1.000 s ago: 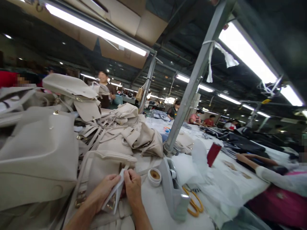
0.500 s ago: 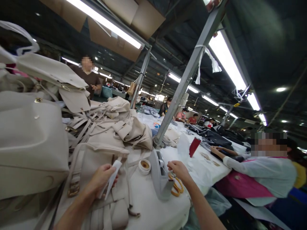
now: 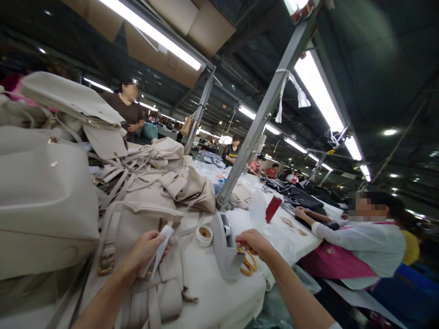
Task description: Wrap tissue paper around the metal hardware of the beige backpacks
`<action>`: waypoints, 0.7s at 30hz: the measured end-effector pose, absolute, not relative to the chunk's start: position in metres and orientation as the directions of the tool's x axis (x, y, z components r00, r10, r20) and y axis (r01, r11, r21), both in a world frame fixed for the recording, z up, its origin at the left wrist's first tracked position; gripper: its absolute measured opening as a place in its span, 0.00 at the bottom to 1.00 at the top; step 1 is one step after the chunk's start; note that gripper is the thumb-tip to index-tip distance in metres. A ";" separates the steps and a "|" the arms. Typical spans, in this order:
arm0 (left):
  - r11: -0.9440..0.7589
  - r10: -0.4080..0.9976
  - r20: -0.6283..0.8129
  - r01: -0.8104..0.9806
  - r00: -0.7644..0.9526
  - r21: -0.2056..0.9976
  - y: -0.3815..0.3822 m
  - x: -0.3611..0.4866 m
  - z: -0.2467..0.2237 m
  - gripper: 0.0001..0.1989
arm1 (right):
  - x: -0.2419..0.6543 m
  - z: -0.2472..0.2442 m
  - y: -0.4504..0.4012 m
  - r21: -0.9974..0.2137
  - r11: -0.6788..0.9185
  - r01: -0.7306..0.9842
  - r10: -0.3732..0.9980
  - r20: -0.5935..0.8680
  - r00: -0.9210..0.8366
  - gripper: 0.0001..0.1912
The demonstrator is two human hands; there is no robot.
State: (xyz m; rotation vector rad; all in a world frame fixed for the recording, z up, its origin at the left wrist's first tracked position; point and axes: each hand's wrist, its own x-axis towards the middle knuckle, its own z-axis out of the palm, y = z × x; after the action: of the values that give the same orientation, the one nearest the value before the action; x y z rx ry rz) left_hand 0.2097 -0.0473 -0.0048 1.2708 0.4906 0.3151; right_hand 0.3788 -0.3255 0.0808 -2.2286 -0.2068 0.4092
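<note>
My left hand is closed around a folded white strip, perhaps paper, above a beige backpack with straps and brass buckles. My right hand is pinched at the right side of a grey tape dispenser; what its fingertips hold, if anything, I cannot make out. Below that hand lie yellow-handled scissors, partly hidden behind the dispenser. A small white round tub with a brown inside stands just left of the dispenser.
Beige bags are heaped high at left. A slanted metal post rises behind the dispenser. Beyond are a red upright object and clear plastic on the white table. A co-worker in a pink apron handles dark items at right.
The view has turned slightly, so most things sit a little further left. My right hand stays pinched beside the dispenser, and my left keeps the white strip. The co-worker at right leans slightly.
</note>
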 end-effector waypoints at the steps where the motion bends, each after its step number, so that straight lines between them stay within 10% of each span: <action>1: 0.271 0.486 -0.172 0.039 0.857 0.962 -0.047 0.210 -0.005 0.13 | 0.375 0.083 -0.330 -0.783 -0.621 0.031 0.297 -0.199 0.934 0.08; 12: 0.232 0.532 -0.148 0.025 0.834 0.973 -0.053 0.212 -0.007 0.11 | 0.306 -0.012 -0.377 -0.781 -0.624 -0.020 0.399 -0.341 0.851 0.11; 21: 0.195 0.588 -0.142 0.031 0.796 0.980 -0.058 0.215 -0.011 0.11 | 0.285 0.081 -0.194 -0.979 -0.146 0.143 0.845 -0.048 0.533 0.12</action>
State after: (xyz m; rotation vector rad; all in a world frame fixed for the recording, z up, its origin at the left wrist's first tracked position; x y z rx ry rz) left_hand 0.2146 -0.0580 -0.0112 1.3330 0.5632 0.4205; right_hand 0.2850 -0.1941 0.0812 -1.6254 -0.8550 0.7632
